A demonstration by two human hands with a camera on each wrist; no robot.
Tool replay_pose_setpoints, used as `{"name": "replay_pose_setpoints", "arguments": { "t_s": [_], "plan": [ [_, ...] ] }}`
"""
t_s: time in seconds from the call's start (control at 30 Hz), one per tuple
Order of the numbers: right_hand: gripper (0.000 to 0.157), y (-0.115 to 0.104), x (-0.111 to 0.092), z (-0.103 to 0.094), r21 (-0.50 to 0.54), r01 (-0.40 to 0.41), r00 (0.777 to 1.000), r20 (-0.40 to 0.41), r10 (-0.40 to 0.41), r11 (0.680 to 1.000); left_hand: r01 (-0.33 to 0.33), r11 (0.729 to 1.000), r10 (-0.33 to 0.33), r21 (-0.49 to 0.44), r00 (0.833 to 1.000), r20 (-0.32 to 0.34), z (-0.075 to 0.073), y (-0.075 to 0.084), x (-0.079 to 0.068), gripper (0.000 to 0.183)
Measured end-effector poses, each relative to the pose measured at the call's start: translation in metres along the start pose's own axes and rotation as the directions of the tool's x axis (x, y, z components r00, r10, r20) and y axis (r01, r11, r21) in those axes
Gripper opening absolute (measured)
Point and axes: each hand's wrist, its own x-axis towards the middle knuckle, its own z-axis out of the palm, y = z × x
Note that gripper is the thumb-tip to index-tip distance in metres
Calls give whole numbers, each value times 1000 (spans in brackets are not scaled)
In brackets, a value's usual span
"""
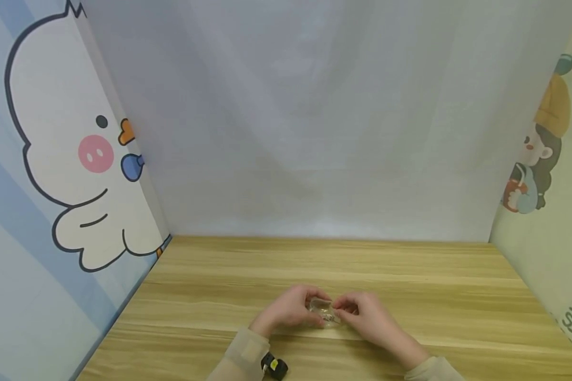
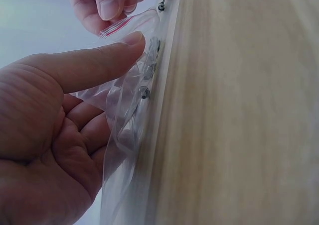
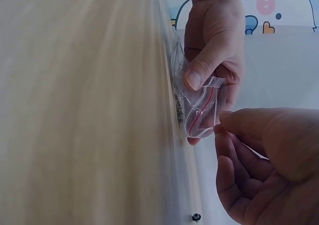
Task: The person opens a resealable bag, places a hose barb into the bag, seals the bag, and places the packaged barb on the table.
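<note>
Sleeve and black device with a yellow patch sit behind the left hand; this hand's thumb presses on a clear zip bag, its fingers curled on the far side, so it is clamped on the film; the right hand has thumb and forefinger together at the bag's mouth, seemingly pinching its edge; the bag lies between both sets of fingers, touched by both, its length, as far as the crumpling lets one judge, running from left palm toward right fingertips, the red stripe nearer the right; small dark parts show through the film; off to the right of the fingers, a loose dark piece rests on the worktop; far beyond stands a pale wall; no brand, label or writing can be read.
</note>
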Motion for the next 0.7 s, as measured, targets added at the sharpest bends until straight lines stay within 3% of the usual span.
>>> {"name": "replay_pose_setpoints", "arguments": {
  "t_s": [0.7],
  "plan": [
    [10,1,-1,-3,3,18,1000,-5,-18,1000,-3,1000,3,-13,1000,6,0,0,1,48]
  ]
}}
